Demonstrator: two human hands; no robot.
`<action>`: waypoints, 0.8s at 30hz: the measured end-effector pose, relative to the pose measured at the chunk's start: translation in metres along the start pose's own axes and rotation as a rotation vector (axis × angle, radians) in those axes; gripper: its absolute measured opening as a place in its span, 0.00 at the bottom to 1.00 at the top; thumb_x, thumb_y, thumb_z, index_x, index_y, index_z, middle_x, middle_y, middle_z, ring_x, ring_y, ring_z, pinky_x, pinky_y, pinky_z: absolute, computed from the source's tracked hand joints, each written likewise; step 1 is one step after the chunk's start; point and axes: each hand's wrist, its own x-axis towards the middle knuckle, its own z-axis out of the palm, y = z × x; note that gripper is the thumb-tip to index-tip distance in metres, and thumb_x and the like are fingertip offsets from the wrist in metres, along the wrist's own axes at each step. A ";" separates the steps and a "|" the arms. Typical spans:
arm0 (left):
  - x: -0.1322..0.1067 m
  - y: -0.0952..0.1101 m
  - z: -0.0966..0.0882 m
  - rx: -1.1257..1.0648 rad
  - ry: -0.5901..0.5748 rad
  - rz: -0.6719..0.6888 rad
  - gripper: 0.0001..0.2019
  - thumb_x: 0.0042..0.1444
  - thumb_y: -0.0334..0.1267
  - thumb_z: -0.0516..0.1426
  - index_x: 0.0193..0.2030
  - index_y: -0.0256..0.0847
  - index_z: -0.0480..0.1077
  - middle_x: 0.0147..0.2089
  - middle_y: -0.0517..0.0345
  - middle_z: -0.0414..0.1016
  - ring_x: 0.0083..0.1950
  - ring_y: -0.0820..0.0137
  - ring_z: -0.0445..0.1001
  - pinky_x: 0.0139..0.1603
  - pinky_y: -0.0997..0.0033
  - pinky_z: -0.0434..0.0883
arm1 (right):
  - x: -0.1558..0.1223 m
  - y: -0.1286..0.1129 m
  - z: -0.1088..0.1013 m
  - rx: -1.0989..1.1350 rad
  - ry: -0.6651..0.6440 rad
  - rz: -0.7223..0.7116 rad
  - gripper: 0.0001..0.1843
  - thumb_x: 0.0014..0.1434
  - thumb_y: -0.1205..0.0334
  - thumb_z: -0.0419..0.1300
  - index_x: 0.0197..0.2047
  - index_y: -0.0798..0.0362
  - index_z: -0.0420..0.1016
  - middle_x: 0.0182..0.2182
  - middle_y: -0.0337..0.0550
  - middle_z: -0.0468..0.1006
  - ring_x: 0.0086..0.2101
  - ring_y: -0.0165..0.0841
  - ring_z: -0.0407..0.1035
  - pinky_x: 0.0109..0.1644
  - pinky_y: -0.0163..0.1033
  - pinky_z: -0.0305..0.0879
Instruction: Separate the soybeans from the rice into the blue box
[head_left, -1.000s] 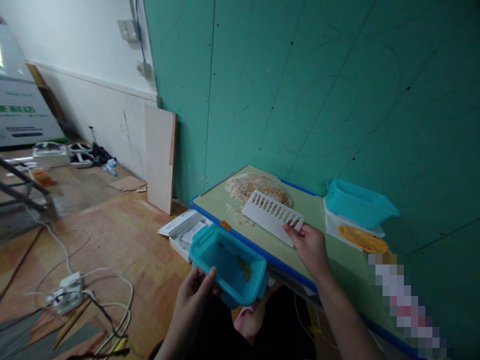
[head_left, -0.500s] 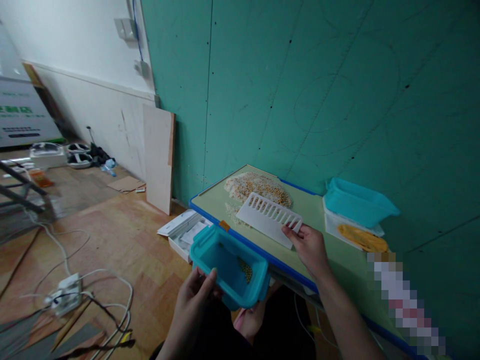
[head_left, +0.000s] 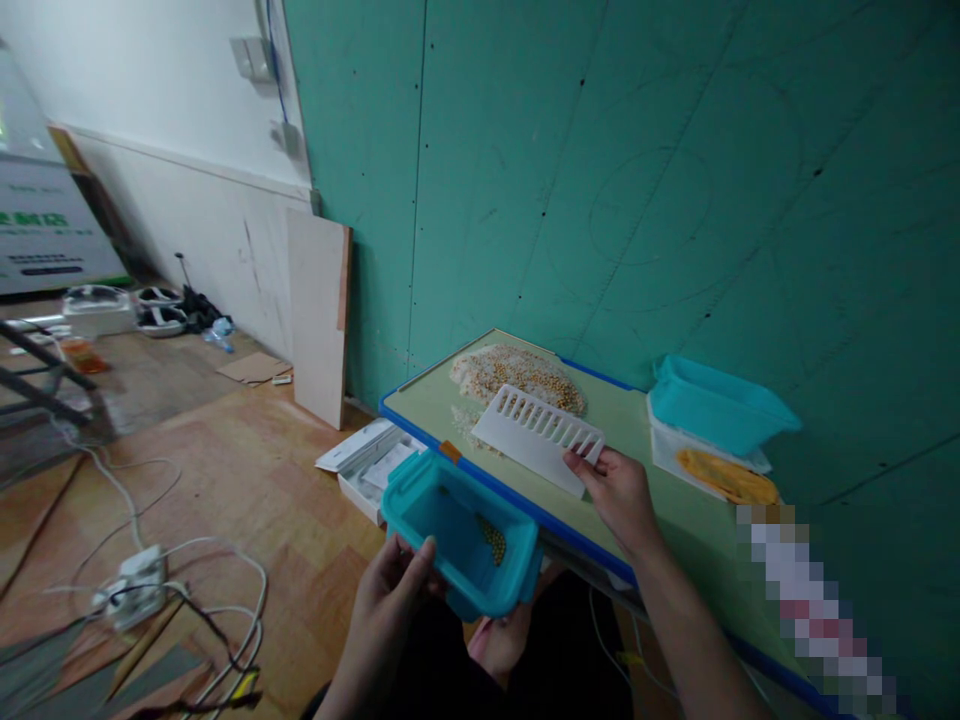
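My left hand [head_left: 397, 585] grips the near left rim of a teal plastic container [head_left: 442, 535], thumb over the edge, below the table's front edge. A small cluster of yellowish beans [head_left: 492, 541] lies on the container's floor. Between the fingers of my right hand [head_left: 615, 492] is the right end of a flat white slotted plate [head_left: 529, 440], held over the tabletop. Just beyond the plate, and partly hidden by it, spreads a pile of pale grains mixed with beans [head_left: 517, 375]. Some loose pale grains [head_left: 466, 424] lie left of the plate.
The blue-edged table [head_left: 405, 400] stands against a green wall. At its right are another teal container [head_left: 716, 405] and a yellow cloth-like item [head_left: 726, 477]. An open white box [head_left: 366, 480] lies left of the table. Cables and a power strip [head_left: 139, 585] cover the floor at left.
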 end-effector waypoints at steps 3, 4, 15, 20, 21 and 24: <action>0.000 0.000 0.000 -0.011 0.005 -0.004 0.13 0.52 0.46 0.64 0.30 0.39 0.71 0.23 0.60 0.71 0.25 0.71 0.69 0.27 0.73 0.67 | -0.001 -0.002 0.002 0.000 -0.011 -0.008 0.21 0.51 0.48 0.65 0.38 0.59 0.80 0.32 0.49 0.83 0.35 0.44 0.78 0.41 0.43 0.73; 0.000 0.000 0.001 -0.014 0.005 -0.004 0.13 0.52 0.46 0.64 0.30 0.38 0.71 0.23 0.60 0.71 0.25 0.71 0.69 0.27 0.73 0.67 | -0.001 -0.002 0.003 -0.001 -0.015 -0.012 0.21 0.51 0.48 0.65 0.38 0.58 0.80 0.32 0.49 0.83 0.35 0.43 0.78 0.40 0.43 0.73; 0.000 0.000 0.001 -0.018 -0.012 -0.012 0.11 0.55 0.45 0.62 0.32 0.39 0.71 0.24 0.61 0.72 0.25 0.72 0.69 0.28 0.74 0.68 | -0.001 -0.006 0.004 -0.012 -0.037 -0.005 0.20 0.52 0.49 0.65 0.38 0.59 0.80 0.35 0.50 0.83 0.36 0.44 0.78 0.41 0.43 0.73; 0.000 -0.001 0.000 -0.024 -0.008 -0.021 0.11 0.54 0.45 0.63 0.33 0.39 0.71 0.24 0.61 0.71 0.25 0.73 0.69 0.28 0.75 0.67 | -0.001 -0.005 0.004 -0.009 -0.015 -0.006 0.21 0.52 0.49 0.65 0.40 0.60 0.80 0.38 0.52 0.83 0.36 0.43 0.78 0.41 0.43 0.72; 0.000 -0.002 0.000 -0.022 -0.014 -0.017 0.11 0.55 0.45 0.63 0.33 0.39 0.71 0.24 0.61 0.71 0.25 0.73 0.69 0.28 0.75 0.67 | -0.001 -0.005 0.005 -0.010 -0.020 -0.003 0.22 0.52 0.49 0.65 0.40 0.60 0.80 0.38 0.52 0.83 0.36 0.43 0.78 0.41 0.43 0.72; 0.001 -0.002 -0.002 -0.007 -0.020 -0.004 0.12 0.55 0.46 0.62 0.32 0.38 0.71 0.24 0.61 0.72 0.25 0.73 0.69 0.27 0.75 0.67 | 0.000 -0.003 0.005 -0.009 -0.040 -0.008 0.22 0.52 0.49 0.65 0.41 0.60 0.80 0.39 0.52 0.83 0.36 0.43 0.78 0.40 0.42 0.72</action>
